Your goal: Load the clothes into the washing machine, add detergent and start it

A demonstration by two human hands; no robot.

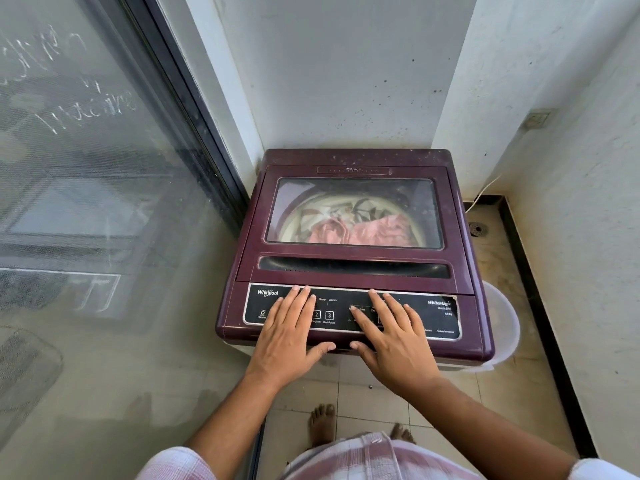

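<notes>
Maroon top-load washing machine (353,156) stands in the corner w/ its lid (298,172) down. Pink & patterned clothes (363,226) show thru the lid window, inside the drum. Both hands lie flat on the control panel (440,317) at the machine's 6 o'clock edge. Left hand (287,336) sits toward 7, fingers straight & close, thumb out, holding nothing. Right hand (393,339) sits toward 5, fingers spread wide, holding nothing. White plastic tub (504,323) on the floor just beside the machine at 4 o'clock; glass door (86,202) at 9
</notes>
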